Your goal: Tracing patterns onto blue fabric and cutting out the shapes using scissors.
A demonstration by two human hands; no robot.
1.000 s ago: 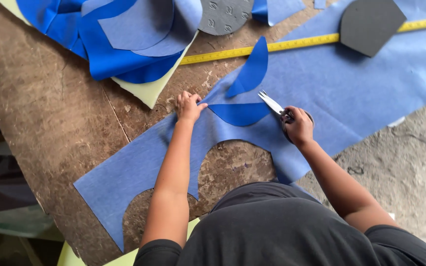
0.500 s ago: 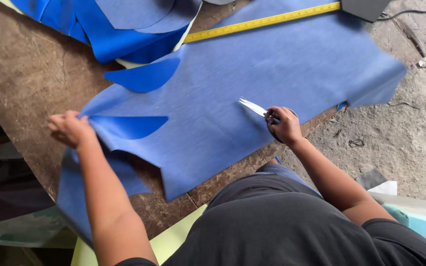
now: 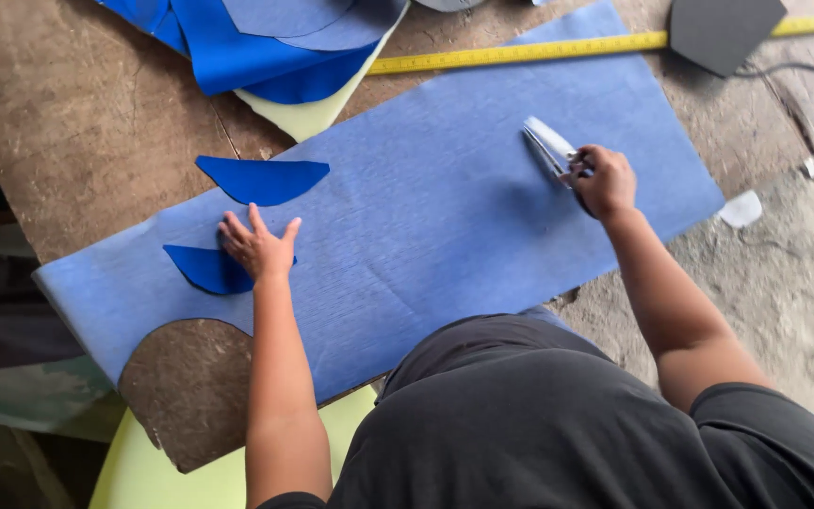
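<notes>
Your left hand (image 3: 258, 247), which half a second ago gripped the folded edge of the blue sheet (image 3: 445, 226), now lies open and flat on a dark blue crescent piece (image 3: 202, 268) atop the sheet. The sheet has been turned and spread flat across the bench (image 3: 77, 123); a second crescent (image 3: 264, 179) lies just beyond. Your right hand (image 3: 605, 181) stays closed around the scissors (image 3: 548, 147), blades resting over the sheet's far part.

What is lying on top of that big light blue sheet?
On the light blue sheet lie two dark blue cut pieces: one bare, one under the left hand. The right hand holds scissors over it. What lies beneath stays hidden.
</notes>
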